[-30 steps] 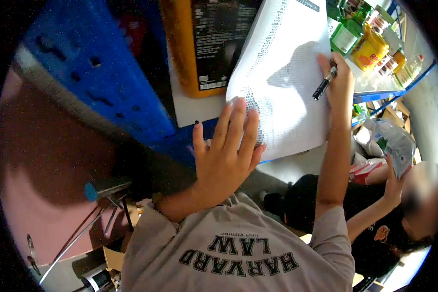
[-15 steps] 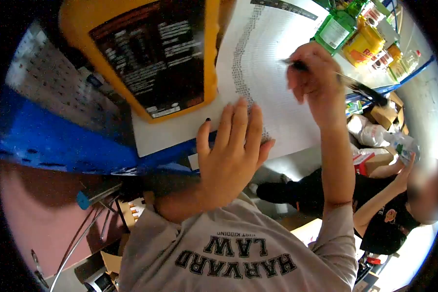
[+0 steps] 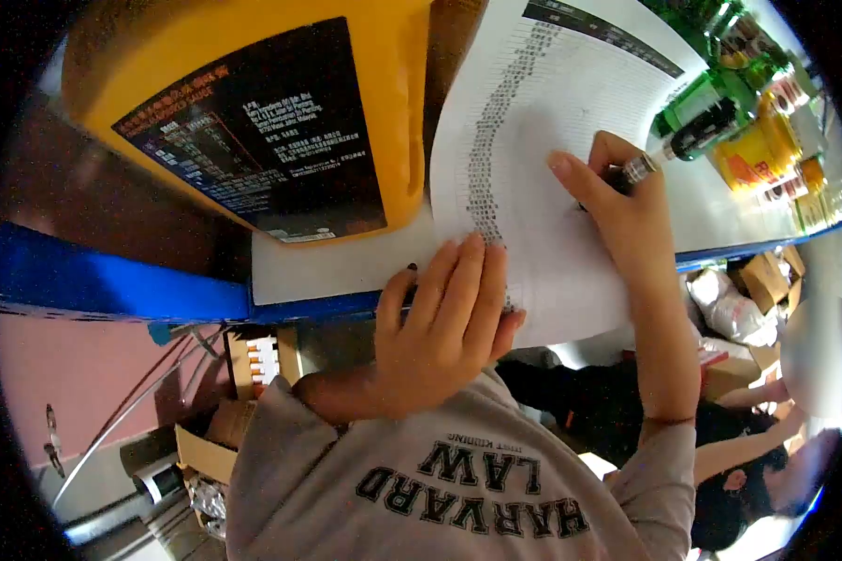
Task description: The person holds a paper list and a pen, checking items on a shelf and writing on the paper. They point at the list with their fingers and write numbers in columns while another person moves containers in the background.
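Observation:
My right hand (image 3: 638,224) is closed around a pen (image 3: 640,168) with a silver band and a dark end pointing up and right. It rests over the right part of a printed sheet (image 3: 571,280) covered with a ruled table. The pen's tip is hidden by my fingers. My left hand (image 3: 440,313) lies flat with fingers stretched over the sheet's lower left edge. Just beyond it stands a large yellow jug (image 3: 400,122) with a black printed label.
Green bottles (image 3: 711,98) and a yellow-labelled container (image 3: 762,154) stand at the right on the white shelf (image 3: 332,271), which has a blue edge. A person in a dark shirt (image 3: 744,486) is at the lower right. Cardboard boxes (image 3: 210,453) sit lower left.
My right hand has turned and come lower, now over the sheet with the pen. The view has shifted, and the jug looks larger. The person at the right appears lower.

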Demonstrator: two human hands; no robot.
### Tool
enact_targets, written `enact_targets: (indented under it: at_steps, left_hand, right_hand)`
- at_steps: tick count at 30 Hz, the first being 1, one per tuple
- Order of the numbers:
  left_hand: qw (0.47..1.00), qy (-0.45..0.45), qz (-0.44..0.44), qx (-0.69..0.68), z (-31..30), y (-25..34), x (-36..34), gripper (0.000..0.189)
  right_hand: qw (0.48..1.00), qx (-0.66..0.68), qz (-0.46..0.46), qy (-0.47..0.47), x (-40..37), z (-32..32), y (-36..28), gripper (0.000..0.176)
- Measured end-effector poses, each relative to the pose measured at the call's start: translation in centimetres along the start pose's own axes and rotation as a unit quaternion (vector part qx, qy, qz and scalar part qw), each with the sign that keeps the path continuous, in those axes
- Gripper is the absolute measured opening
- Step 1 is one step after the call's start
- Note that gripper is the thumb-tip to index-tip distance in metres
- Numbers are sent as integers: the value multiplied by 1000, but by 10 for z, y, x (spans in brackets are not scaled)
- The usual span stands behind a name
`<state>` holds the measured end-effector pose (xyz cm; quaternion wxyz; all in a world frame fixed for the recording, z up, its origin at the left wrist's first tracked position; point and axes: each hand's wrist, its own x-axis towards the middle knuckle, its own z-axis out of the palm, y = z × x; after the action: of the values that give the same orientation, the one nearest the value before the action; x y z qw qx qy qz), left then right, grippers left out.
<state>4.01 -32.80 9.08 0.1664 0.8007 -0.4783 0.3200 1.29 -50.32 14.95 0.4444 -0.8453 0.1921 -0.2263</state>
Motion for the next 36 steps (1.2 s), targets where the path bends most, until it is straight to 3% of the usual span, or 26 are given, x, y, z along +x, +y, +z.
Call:
enact_targets:
  at_steps: [9,28,36]
  left_hand:
    - [990,-56,9,-129,-10,-16,2,38]
    - [997,-24,24,-71,-8,-26,4,25]
    - [994,-66,9,-90,-10,-23,4,27]
  right_hand:
    - [993,102,32,41,-1,1,7,35]
    - [987,125,54,81,-1,4,5,32]
    - [982,137,77,99,-3,5,4,30]
